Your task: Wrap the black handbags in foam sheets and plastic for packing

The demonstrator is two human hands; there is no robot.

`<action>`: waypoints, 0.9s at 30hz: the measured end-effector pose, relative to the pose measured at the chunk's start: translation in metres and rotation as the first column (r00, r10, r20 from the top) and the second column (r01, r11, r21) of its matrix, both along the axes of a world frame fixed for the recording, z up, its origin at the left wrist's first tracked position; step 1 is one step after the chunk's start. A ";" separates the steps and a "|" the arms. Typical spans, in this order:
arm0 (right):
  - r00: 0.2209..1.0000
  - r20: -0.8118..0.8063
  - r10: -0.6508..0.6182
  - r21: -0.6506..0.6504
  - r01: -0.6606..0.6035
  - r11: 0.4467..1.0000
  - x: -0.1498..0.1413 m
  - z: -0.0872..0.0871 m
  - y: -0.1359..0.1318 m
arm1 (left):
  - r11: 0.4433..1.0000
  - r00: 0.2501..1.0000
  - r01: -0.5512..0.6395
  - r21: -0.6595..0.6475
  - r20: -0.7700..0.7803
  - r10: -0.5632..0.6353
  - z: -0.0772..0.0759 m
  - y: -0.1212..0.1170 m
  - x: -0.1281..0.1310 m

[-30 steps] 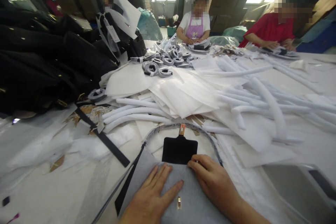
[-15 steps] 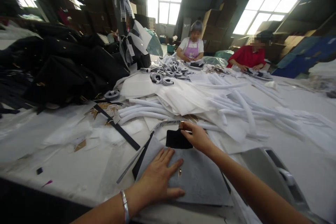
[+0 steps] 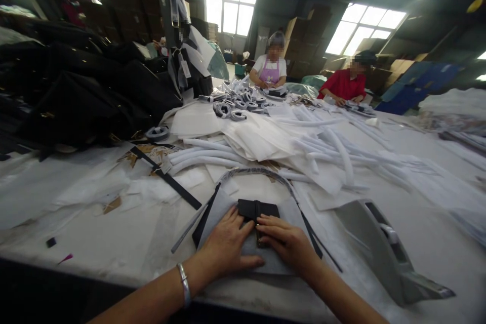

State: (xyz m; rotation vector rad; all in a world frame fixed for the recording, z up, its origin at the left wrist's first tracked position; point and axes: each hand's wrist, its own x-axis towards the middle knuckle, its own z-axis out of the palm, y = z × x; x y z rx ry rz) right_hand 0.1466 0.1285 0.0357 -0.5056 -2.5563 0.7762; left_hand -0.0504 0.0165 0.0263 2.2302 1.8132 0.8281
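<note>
In front of me on the table lies a black handbag [image 3: 199,233], its front covered by a pale grey protective sheet [image 3: 217,208]. A wrapped handle [image 3: 243,171] arches from its far side. My left hand [image 3: 227,241], with a silver bangle at the wrist, rests flat on the sheet, fingers spread and fingertips at the edge of the black flap [image 3: 247,207]. My right hand [image 3: 290,240] has its fingers together on the flap's strap, at a gold clasp [image 3: 258,239] low on the bag's front. The fingers partly cover the clasp.
A grey tape dispenser [image 3: 374,248] stands to the right. White foam tubes [image 3: 205,162] and foam sheets [image 3: 246,136] lie beyond the bag. Black bags [image 3: 76,96] are heaped at the left. Two people [image 3: 270,68] work across the table.
My right hand has drawn the flap and its strap toward me, down onto the bag's front. My left hand stays on the sheet. The view has turned slightly right.
</note>
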 end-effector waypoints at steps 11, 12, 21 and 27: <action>0.998 0.059 -0.026 0.031 0.024 0.999 -0.007 0.004 -0.003 | 0.935 0.975 0.209 0.285 -0.128 -0.179 0.000 -0.017 -0.001; 0.998 0.063 -0.030 0.029 0.028 0.999 -0.008 0.005 -0.002 | 0.927 0.964 0.259 0.270 -0.137 -0.230 0.000 -0.017 -0.001; 0.985 0.166 0.047 0.034 -0.054 0.998 -0.014 0.018 0.000 | 0.931 0.945 0.325 0.165 -0.081 -0.316 0.000 -0.012 0.002; 0.943 0.290 0.163 0.089 -0.196 0.977 -0.021 0.023 0.011 | 0.935 0.947 0.322 0.149 -0.049 -0.318 0.000 -0.013 0.001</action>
